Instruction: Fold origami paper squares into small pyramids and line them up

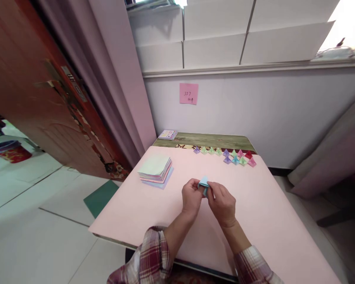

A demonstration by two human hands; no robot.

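Note:
A small piece of folded light-blue paper (204, 182) is held between both hands above the middle of the pink tabletop. My left hand (191, 196) pinches its left side, with fingers closed. On the right side, my right hand (222, 200) grips it between thumb and fingers. The fingers hide part of the folds. Several small folded paper pieces in purple, green, pink, red and blue stand in rows beyond my hands, among them a blue one (235, 160) and a red one (248, 154). Left of my hands lies a stack of coloured paper squares (155, 169).
A packet (168, 135) rests at the table's far left corner. The pink-covered table (130, 213) stands against a wall carrying a pink note (188, 94). To the left are a purple curtain (121, 79), a wooden door (47, 98) and a bucket (13, 152) on the floor.

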